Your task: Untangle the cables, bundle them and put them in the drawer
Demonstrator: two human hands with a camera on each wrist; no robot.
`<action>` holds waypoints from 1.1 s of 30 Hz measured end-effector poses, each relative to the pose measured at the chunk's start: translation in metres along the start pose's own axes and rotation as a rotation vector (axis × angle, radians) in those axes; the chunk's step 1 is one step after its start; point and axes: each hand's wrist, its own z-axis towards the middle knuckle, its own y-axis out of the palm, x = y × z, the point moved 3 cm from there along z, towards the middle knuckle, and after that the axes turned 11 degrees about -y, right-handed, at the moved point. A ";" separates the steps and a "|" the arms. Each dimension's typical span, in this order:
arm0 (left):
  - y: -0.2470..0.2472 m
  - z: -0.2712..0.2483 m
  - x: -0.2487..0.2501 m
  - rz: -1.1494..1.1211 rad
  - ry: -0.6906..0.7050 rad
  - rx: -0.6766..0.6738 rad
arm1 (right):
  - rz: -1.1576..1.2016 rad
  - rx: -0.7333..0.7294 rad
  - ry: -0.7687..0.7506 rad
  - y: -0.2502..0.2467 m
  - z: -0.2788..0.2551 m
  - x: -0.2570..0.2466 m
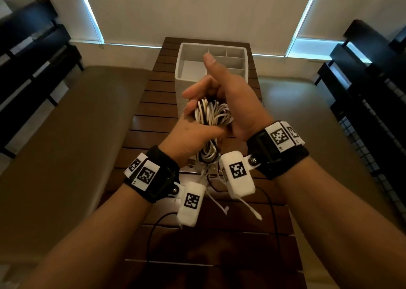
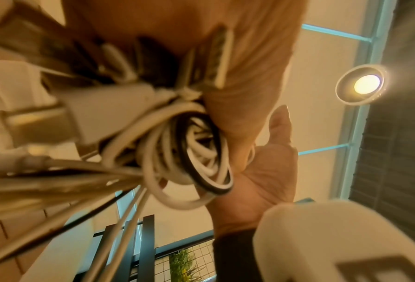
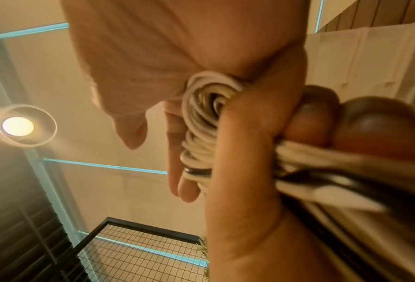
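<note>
A bundle of white and black cables (image 1: 212, 113) (image 2: 189, 156) (image 3: 201, 124) hangs in looped coils above the wooden table (image 1: 153, 115). My left hand (image 1: 191, 132) (image 3: 245, 171) grips the bundle round its middle, with the thumb across the front. My right hand (image 1: 237, 104) (image 2: 266, 171) (image 3: 165, 47) stands palm-in beside the upper loops. Its straight fingers (image 3: 184, 177) lie against the coil and its thumb points up, clear of the cables. Loose cable ends (image 1: 219, 207) and a white USB plug (image 2: 40, 122) dangle below my left fist.
A white box with several compartments (image 1: 182, 53) stands on the far end of the table, just behind my hands. A brown bench (image 1: 66, 135) runs along the left. Black shelving (image 1: 362, 91) stands at the right, and more at the left. Thin black wires (image 1: 272, 211) trail from the wrist cameras.
</note>
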 end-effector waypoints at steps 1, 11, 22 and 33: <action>0.001 0.000 0.001 0.003 0.014 0.001 | -0.026 -0.002 -0.012 0.000 0.001 0.000; 0.013 0.005 -0.023 0.265 0.007 0.111 | -0.253 0.279 -0.154 0.007 0.002 0.025; 0.010 -0.005 -0.009 0.165 0.054 0.213 | -0.405 0.225 -0.351 0.015 -0.005 0.003; -0.004 -0.022 0.013 -0.261 0.038 0.088 | 0.039 -0.314 0.149 0.014 -0.056 0.061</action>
